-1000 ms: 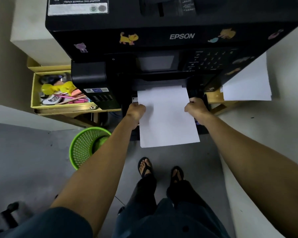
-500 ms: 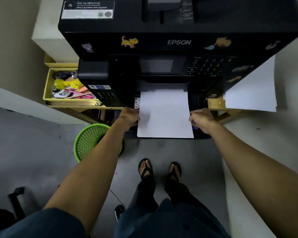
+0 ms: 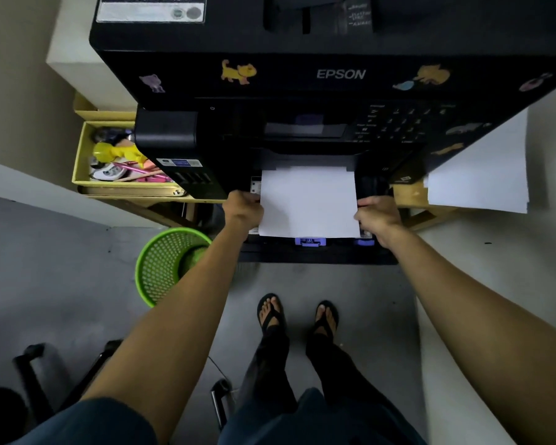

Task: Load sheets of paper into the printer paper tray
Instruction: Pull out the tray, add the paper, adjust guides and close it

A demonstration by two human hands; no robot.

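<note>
Our left hand [image 3: 245, 209] and right hand [image 3: 377, 216] both pinch the paper [image 3: 308, 202] sides, flat in the tray [image 3: 318, 252].

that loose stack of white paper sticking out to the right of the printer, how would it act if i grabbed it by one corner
The loose stack would probably flop: its near edge already overhangs the wooden stand unsupported. The edges look slightly fanned, so sheets may slide apart. It looks thin, so likely light.

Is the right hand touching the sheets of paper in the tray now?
Touching. The head view shows the right hand with fingers curled against the right edge of the sheets of paper.
</note>
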